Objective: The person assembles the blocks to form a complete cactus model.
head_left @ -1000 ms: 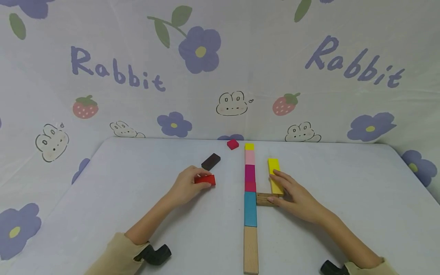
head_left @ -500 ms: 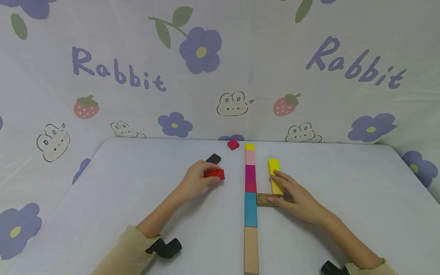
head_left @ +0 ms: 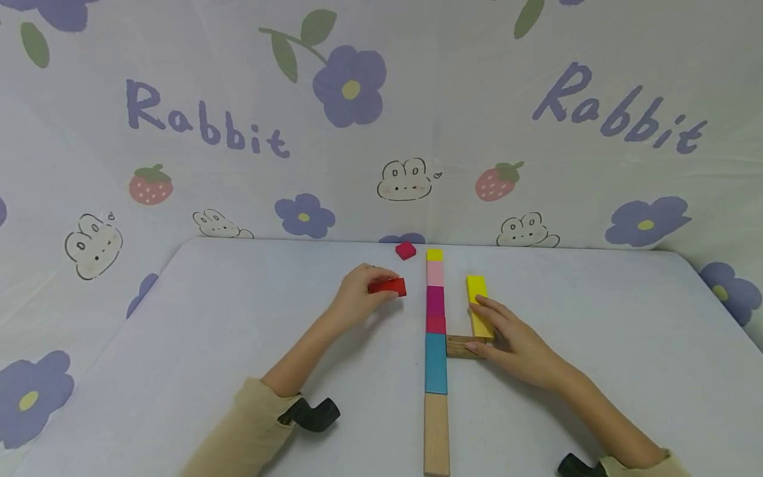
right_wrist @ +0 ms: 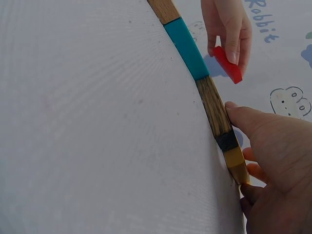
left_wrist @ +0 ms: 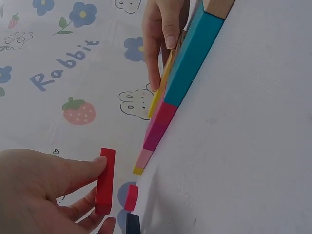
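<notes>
My left hand (head_left: 357, 295) pinches a red block (left_wrist: 105, 183) between thumb and fingers, held left of a line of coloured blocks. In that line stand a yellow end, a pink, a magenta (head_left: 435, 301), a crimson, a teal (head_left: 436, 363) and a pale wooden block (head_left: 437, 434). A brown wooden block (head_left: 461, 346) juts right from the teal one, and a yellow block (head_left: 477, 288) extends away from its right end. My right hand (head_left: 518, 341) rests there with extended fingers, thumb touching the brown block and fingertips on the yellow one.
A small crimson block (head_left: 406, 250) lies near the far table edge. A dark block (left_wrist: 132, 224) shows in the left wrist view but is hidden behind my left hand in the head view. A patterned cloth (head_left: 238, 192) hangs behind the white table (head_left: 179, 331).
My left hand has carried the red block right and farther away, closer to the block line, covering the dark block in the head view. My right hand has stayed in place.
</notes>
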The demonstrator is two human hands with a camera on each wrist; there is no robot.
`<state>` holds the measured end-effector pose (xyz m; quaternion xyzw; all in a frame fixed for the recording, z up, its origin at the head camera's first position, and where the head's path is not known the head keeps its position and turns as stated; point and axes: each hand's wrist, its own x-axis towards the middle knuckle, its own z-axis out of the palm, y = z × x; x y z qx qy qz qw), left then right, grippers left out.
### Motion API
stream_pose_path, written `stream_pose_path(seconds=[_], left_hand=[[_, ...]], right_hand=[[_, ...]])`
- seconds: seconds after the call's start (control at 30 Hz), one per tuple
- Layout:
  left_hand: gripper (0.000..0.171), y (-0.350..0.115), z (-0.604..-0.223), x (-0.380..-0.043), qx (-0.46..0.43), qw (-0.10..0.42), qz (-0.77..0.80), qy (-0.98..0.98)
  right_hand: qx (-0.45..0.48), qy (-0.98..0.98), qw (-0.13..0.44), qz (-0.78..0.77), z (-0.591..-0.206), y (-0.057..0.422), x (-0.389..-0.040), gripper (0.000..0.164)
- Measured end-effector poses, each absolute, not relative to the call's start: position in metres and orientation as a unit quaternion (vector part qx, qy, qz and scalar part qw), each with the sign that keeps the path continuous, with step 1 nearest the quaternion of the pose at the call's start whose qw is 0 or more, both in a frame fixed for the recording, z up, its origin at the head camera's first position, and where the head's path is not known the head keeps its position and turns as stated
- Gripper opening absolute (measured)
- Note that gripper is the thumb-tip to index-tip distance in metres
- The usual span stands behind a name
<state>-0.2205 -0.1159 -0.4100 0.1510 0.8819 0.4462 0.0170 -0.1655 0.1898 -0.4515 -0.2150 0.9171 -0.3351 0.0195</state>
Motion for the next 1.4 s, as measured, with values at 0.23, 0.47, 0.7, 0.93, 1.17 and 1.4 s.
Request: stream_pose_path(seconds=[0.23,0.47,0.7,0.93,1.17,1.4], left_hand=[[0.040,-0.105,-0.409,-0.225,0.141,0.025,0.456,0.878],[0.039,-0.097,-0.410,-0.227,0.140,0.025,0.463,0.875],[0.039,-0.094,-0.415,-0.227,0.139,0.029,0.460,0.877],[0.036,-0.093,-0.418,-0.225,0.172,0.036,0.442,0.880],[0.034,-0.092,-0.426,-0.227,0.191,0.043,0.420,0.886],[0.033,-0.092,-0.430,-0.226,0.198,0.054,0.408,0.890]], right_hand=[[-0.218,0.917,0.017,-0.335,-0.451,0.190,-0.165,0.068],[-0.216,0.916,0.019,-0.337,-0.451,0.190,-0.165,0.069],[-0.214,0.917,0.020,-0.336,-0.451,0.189,-0.165,0.069],[-0.217,0.914,0.023,-0.341,-0.449,0.190,-0.164,0.069],[-0.217,0.915,0.024,-0.338,-0.449,0.190,-0.165,0.069],[-0.217,0.916,0.024,-0.336,-0.449,0.190,-0.166,0.069]])
